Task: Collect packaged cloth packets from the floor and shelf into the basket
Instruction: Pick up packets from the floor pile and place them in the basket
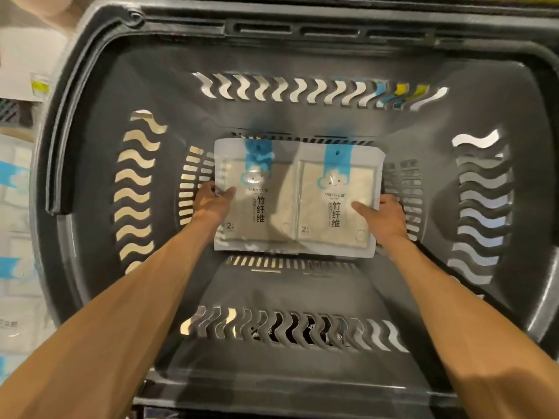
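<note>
The left packet (257, 207) and right packet (335, 182), clear bags of beige cloth with blue cloud tabs, lay side by side on the floor of the dark grey basket (90, 146), centre frame. The left hand (211, 202) pinched the left packet's outer edge, thumb on top. The right hand (384, 214) likewise pinched the right packet's. Blurred stacked packets (15, 182) showed at far left.

The dark basket (96, 116) has slotted walls. On its bottom lie the left packet (260, 213) and the right packet (335, 189) (edges touching).

The left hand (211, 202) and right hand (385, 217) are bare, as are both forearms (121, 313).
</note>
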`<state>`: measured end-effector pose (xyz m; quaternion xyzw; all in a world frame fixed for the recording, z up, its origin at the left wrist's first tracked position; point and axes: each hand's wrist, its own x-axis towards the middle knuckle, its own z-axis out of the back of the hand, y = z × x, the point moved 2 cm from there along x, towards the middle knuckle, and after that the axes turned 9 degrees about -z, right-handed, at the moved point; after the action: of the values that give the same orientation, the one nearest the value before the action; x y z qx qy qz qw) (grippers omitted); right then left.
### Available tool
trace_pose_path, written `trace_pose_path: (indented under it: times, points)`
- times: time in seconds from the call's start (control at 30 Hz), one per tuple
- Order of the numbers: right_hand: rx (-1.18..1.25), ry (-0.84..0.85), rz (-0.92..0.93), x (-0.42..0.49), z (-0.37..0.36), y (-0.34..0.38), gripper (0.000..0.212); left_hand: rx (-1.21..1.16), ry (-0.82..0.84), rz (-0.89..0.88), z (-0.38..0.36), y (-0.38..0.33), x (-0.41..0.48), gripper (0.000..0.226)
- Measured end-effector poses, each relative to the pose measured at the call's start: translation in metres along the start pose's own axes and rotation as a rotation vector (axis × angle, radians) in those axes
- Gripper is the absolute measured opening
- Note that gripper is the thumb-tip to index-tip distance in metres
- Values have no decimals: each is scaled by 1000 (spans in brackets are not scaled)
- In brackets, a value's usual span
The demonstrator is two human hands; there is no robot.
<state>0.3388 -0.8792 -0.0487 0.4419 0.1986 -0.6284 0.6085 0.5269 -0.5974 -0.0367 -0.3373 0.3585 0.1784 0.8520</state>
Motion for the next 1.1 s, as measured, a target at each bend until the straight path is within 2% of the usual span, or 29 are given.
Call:
trace_pose_path:
  times: [0.2, 0.33, 0.5, 0.6, 0.73, 0.87, 1.0, 1.1]
  points:
    - [-11, -17, 23, 2, 4, -2, 51, 52, 26, -19, -7, 7, 0, 30]
    - [-22, -22, -3, 4, 8, -7, 50, 38, 55, -30, -7, 3, -3, 47]
    - [-89, -10, -36, -27, 18, 3, 63, -12, 71, -29, 12, -9, -27, 73]
    - [-231, -32, 4, -63, 37, 21, 63, 103, 55, -56, 32, -25, -58, 55]
    - [-543, -28, 171, -133, 70, 61, 53, 354, 93, -257, 69, -56, -123, 47]
    - [-911, -45, 491, -213, 89, 120, 53, 712, 4, -475, 114, -102, -197, 43]
    - [-1083, -36, 740, -298, 95, 178, 52, 801, -107, -522, 169, -135, -257, 46]
    - [-1116, -36, 890, -355, 100, 210, 52, 798, -208, -533, 208, -141, -294, 47]
